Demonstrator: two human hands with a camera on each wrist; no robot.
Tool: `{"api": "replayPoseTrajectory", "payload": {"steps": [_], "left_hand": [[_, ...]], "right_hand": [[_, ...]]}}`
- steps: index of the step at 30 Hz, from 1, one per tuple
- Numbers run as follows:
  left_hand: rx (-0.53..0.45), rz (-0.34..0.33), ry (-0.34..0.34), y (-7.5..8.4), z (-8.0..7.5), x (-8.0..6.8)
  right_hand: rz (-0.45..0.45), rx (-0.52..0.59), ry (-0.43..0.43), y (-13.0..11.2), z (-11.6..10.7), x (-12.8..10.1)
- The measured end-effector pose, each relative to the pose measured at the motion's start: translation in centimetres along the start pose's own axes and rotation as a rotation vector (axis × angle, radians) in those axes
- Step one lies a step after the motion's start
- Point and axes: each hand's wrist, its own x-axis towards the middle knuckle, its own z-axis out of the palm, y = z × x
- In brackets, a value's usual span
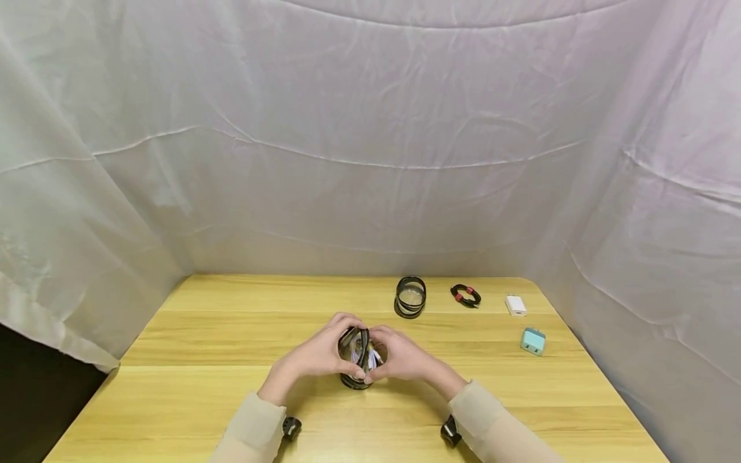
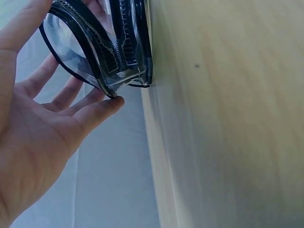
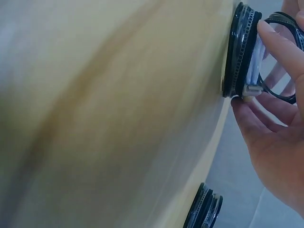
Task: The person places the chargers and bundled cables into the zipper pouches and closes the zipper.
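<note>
A pale, creased cloth backdrop (image 1: pixel 347 206) hangs at 12 o'clock, with one drape (image 1: pixel 75 193) at 9 and another drape (image 1: pixel 654 231) at 3. A pinkish cast tints the cloth toward 1. A light wood-grain tabletop (image 1: pixel 231 328) spreads toward 6; a dark area (image 1: pixel 40 399) shows at 8.

Curtained-off booth, set up for recording; couldn't tell whether it stood in a lab, office or home. Pale, creased cloth (image 1: pixel 370 135) hung behind the tabletop (image 1: pixel 226 334) and along both its sides, seams running across. At lower left the cloth ended beside a dark area (image 1: pixel 40 399). Tabletop was wood-grained, far corners rounded. Black wrist cameras (image 1: pixel 291 429) at the sleeves (image 1: pixel 251 427) pointed to filming. Cable (image 1: pixel 466 296) and chargers (image 1: pixel 532 341) fitted any of the three.
</note>
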Motion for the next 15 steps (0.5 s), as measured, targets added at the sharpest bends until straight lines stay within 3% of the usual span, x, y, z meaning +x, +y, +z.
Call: {"api": "replayPoseTrajectory", "payload": {"steps": [15], "left_hand": [[0.008, -0.012, 0.004, 0.00, -0.05, 0.03]], "right_hand": [[-0.032, -0.019, 0.000, -0.16, 0.18, 0.03]]}}
